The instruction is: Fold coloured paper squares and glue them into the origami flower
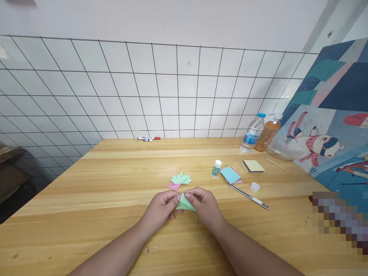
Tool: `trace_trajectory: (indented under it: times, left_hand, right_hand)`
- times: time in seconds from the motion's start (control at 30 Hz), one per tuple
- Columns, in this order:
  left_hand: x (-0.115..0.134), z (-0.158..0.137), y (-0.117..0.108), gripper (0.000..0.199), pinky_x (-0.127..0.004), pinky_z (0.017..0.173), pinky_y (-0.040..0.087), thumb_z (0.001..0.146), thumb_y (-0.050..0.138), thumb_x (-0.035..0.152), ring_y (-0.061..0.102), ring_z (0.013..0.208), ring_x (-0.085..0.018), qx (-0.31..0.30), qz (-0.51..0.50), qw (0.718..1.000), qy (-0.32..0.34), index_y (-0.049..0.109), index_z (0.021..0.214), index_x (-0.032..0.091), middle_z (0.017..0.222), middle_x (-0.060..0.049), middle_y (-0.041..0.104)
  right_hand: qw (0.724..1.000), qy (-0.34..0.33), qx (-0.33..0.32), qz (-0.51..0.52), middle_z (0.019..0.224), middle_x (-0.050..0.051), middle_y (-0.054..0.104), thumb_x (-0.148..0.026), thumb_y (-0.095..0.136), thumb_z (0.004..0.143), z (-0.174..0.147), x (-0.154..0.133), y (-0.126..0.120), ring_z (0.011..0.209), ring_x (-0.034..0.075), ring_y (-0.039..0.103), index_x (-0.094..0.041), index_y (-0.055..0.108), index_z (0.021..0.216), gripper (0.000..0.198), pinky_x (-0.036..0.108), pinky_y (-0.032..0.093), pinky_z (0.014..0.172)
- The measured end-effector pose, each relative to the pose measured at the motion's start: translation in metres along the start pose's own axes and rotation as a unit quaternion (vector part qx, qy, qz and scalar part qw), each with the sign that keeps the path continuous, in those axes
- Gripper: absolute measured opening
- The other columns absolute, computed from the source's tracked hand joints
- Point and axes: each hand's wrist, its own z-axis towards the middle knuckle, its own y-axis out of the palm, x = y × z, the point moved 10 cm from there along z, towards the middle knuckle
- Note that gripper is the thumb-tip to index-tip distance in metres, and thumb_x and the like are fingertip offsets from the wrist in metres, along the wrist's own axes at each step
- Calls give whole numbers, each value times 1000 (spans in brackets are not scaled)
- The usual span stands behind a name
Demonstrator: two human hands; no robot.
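Observation:
Between my two hands is a small light-green piece of folded paper [185,204], coming to a point at the top. My left hand [163,204] pinches its left side between thumb and fingers. On the other side, my right hand [205,205] grips the paper, thumb near the upper point. Some fingers are hidden behind the paper. Just beyond my hands lies a fan-shaped green folded-paper piece [181,178], with a pink folded-paper piece [174,186] at its lower left.
Right of my hands are a glue stick [216,169], blue paper squares [230,174], a pen [249,196], a small clear cap [254,187] and a yellow-topped paper stack [254,166]. Two bottles [253,133] stand at the back right. Markers [148,138] lie by the tiled wall.

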Motion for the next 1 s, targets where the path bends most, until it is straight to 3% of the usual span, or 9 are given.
trace_trajectory:
  times: [0.3,0.5,0.8,0.9,1.0]
  left_hand:
    - [-3,0,-2,34,-21,47,41,77,57,49,60,60,-16,19,5,1000,-2,61,74,15,65,-3,60]
    - [17,-6,-5,30,-22,55,38,84,49,40,49,57,-13,52,150,984,80,62,69,17,61,0,55]
    - [22,-9,-1,30,-22,53,35,82,50,38,47,55,-14,47,200,973,105,64,65,18,56,0,55]
    - [18,-8,-3,31,-22,54,37,83,50,40,49,57,-14,47,172,980,89,64,67,18,59,-1,57]
    - [12,-6,-4,40,-25,58,44,87,42,47,57,69,-18,33,66,996,57,67,81,17,75,-6,66]
  right_hand:
    - [1000,2,-12,5,77,5,68,-39,62,76,-1,-3,3,72,18,62,-18,70,78,22,28,49,66]
    - [1000,1,2,4,72,3,66,-34,64,73,-1,-3,2,67,15,59,-17,67,75,18,25,47,63]
    - [999,-17,47,-11,59,-3,51,-29,59,72,-3,-19,-10,54,10,45,-18,53,62,16,21,37,51]
    - [999,-9,41,-4,58,-4,48,-29,59,71,-3,-17,-9,53,9,43,-18,50,62,17,21,35,50]
    - [999,-1,37,1,58,-4,47,-31,59,72,-3,-12,-8,53,9,42,-18,50,62,18,21,34,50]
